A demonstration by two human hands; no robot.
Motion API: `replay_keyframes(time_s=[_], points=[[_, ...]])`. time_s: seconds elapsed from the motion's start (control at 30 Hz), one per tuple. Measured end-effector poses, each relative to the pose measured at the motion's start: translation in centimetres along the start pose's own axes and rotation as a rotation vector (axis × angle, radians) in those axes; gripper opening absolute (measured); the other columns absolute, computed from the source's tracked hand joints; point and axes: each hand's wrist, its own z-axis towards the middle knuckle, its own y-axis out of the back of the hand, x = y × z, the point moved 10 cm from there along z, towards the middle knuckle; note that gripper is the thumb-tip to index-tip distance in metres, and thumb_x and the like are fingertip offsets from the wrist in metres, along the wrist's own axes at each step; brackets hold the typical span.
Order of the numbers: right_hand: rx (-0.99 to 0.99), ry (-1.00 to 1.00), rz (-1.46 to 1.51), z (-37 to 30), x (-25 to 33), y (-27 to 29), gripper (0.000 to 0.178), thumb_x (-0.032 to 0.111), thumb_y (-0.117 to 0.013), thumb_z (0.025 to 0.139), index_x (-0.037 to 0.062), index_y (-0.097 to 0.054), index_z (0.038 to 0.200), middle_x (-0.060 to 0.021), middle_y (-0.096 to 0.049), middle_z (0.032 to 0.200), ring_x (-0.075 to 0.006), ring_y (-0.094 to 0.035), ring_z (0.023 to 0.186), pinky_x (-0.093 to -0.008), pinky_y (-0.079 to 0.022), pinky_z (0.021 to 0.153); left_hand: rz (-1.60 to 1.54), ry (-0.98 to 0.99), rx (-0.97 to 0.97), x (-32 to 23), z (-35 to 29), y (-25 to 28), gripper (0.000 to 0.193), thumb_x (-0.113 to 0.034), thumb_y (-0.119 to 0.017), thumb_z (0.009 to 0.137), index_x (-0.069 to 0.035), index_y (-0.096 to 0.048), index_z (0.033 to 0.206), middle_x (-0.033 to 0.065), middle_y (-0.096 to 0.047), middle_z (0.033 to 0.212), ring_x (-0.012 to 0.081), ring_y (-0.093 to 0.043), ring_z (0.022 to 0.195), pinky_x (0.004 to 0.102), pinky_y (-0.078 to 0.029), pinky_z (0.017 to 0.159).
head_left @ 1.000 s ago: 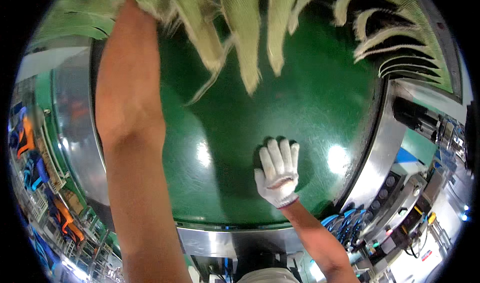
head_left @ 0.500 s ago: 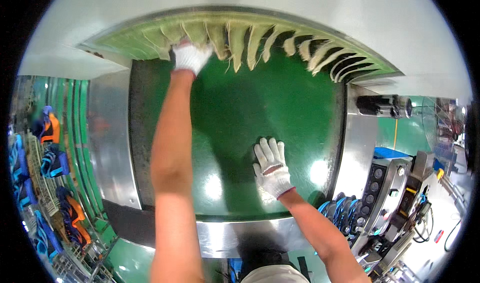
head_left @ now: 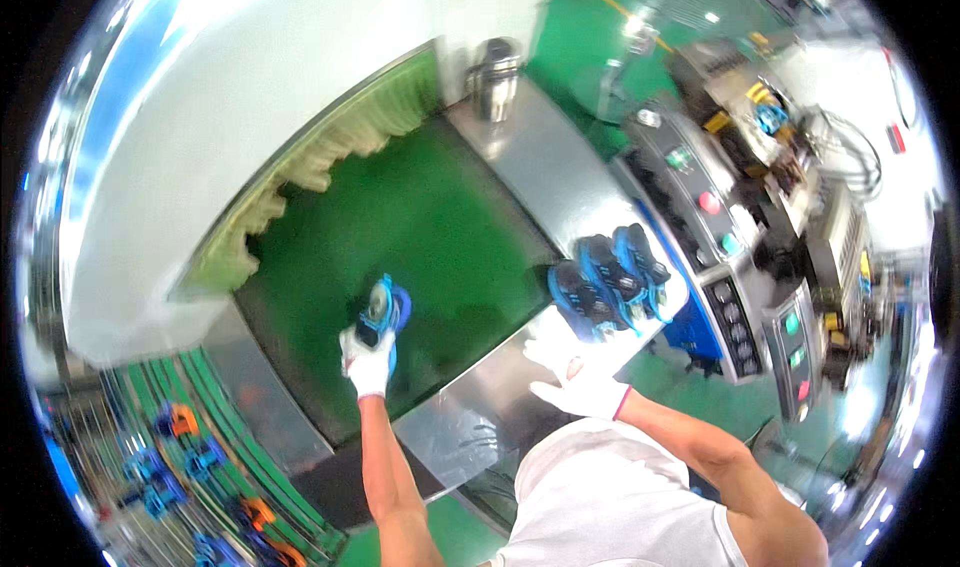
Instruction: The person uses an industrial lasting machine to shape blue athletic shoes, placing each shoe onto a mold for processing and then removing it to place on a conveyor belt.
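Over the green conveyor belt [head_left: 440, 207], my gloved left hand [head_left: 366, 359] is closed on a blue-and-black shoe upper [head_left: 378, 307] with a round grey part at its far end. The hand's fingers wrap its near end. My gloved right hand [head_left: 582, 379], a little blurred, hangs near the metal front edge [head_left: 480, 407] with its fingers apart and nothing in them. Just beyond it, several black-and-blue shoe uppers [head_left: 606, 277] stand side by side on the metal ledge at the right.
Hanging strips [head_left: 350, 137] curtain the machine opening at the far left. A metal cylinder [head_left: 495, 82] stands on the right rail. Control boxes with buttons [head_left: 708, 202] crowd the right. At lower left, a rack [head_left: 170, 477] holds more blue and orange shoe parts.
My view has turned to the right. My left hand has drawn back from the strip curtain and now holds a shoe upper. My right hand has lifted off the belt toward the row of uppers.
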Motion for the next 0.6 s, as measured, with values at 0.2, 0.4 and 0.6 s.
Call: replay_keyframes(time_s=[0.2, 0.4, 0.6], points=[[-0.253, 0.209, -0.076, -7.7, -1.0, 9.5, 0.079, 0.035, -0.069, 0.091, 0.0001, -0.037, 0.154, -0.0249, -0.040, 0.157, -0.0399, -0.039, 0.146, -0.0470, -0.030, 0.122, 0.009, -0.552, 0.646, -24.1, -12.2, -6.9, 0.046, -0.020, -0.090, 0.069, 0.002, -0.070, 0.104, 0.0168, -0.071, 0.097, 0.0282, -0.070, 0.097, 0.0393, -0.056, 0.086], [-0.205, 0.085, 0.042, -12.8, -7.0, 21.9, 0.093, 0.035, -0.076, 0.081, -0.0107, -0.033, 0.150, -0.0298, -0.066, 0.103, -0.0431, -0.068, 0.084, -0.0433, -0.056, 0.079, 0.072, -1.422, 0.833, -53.6, -25.5, -10.0, 0.047, -0.024, -0.086, 0.068, -0.003, -0.065, 0.104, 0.0169, -0.066, 0.097, 0.0399, -0.064, 0.089, 0.0458, -0.053, 0.078], [-0.421, -0.196, 0.963, -24.7, -21.8, 26.5, 0.053, 0.028, -0.082, 0.086, 0.0020, -0.065, 0.128, -0.0106, -0.073, 0.110, -0.0134, -0.067, 0.098, -0.0329, -0.056, 0.088, -0.176, -1.651, 0.551, -73.5, -30.3, -12.0, 0.046, -0.020, -0.082, 0.084, 0.001, -0.066, 0.122, 0.0206, -0.067, 0.120, 0.0380, -0.064, 0.113, 0.0448, -0.050, 0.101]])
